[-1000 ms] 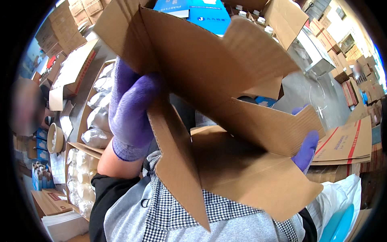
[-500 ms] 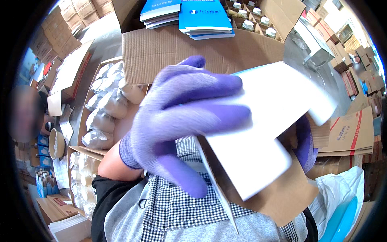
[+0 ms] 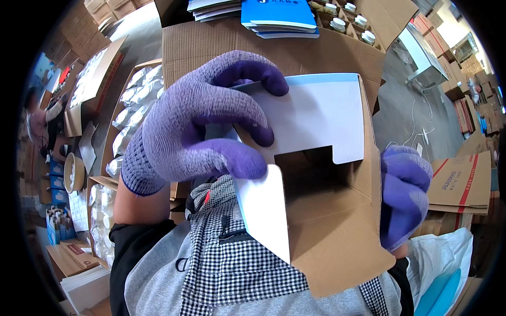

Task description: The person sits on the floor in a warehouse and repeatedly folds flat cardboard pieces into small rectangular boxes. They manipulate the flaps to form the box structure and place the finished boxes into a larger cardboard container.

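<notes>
A small open cardboard box, brown inside with white flaps, is held up before my chest. Its white upper panel has a light blue edge and a notch cut in its lower side. My left hand, in a purple knitted glove, curls round the box's left side, its thumb on the narrow white flap and its fingers over the upper panel. From outside, my gloved right hand grips the right wall; part of its fingers is hidden behind the box. A brown flap hangs open toward me.
Beyond it stands a large carton with blue booklets and white-capped bottles in dividers. Cartons of plastic-wrapped white items are at left. Flattened cartons and a white bag lie at right. A person is at far left.
The white flaps have swung apart, so the box's opening now faces me. My left hand has moved slightly left and curled its fingers onto the box. More of my right hand shows.
</notes>
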`<state>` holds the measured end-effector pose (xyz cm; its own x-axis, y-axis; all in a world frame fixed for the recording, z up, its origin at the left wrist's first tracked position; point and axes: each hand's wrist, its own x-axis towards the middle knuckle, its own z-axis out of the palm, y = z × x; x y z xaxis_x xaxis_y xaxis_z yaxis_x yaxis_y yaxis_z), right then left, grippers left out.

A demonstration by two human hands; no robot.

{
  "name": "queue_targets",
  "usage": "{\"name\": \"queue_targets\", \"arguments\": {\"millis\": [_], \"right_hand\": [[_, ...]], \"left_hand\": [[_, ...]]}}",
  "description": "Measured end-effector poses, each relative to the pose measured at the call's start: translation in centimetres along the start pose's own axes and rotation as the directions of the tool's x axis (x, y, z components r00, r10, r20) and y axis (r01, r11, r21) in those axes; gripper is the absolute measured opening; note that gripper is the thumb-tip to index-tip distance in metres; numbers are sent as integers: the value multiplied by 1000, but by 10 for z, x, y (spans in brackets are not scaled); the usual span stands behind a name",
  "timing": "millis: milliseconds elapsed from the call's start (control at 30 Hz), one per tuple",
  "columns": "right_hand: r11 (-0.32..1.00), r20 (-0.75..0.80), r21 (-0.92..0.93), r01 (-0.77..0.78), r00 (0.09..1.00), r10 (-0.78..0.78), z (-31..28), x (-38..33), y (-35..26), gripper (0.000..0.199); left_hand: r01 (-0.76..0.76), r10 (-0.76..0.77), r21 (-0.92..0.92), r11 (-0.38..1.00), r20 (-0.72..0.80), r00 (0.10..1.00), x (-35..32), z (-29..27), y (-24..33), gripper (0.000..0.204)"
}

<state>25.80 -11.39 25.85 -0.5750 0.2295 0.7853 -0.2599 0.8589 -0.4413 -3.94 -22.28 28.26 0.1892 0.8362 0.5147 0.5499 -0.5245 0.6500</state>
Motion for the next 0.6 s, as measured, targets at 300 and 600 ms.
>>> {"name": "queue_targets", "arguments": {"millis": [300, 600], "right_hand": [[986, 341, 99, -133, 935, 92, -9, 23, -2, 29], [696, 478, -606, 384, 876, -67, 7, 29, -17, 52]], "left_hand": [[117, -103, 110, 987, -119, 987, 4, 16, 3, 20], [232, -501, -569, 789, -375, 780, -6, 55, -12, 72]]}}
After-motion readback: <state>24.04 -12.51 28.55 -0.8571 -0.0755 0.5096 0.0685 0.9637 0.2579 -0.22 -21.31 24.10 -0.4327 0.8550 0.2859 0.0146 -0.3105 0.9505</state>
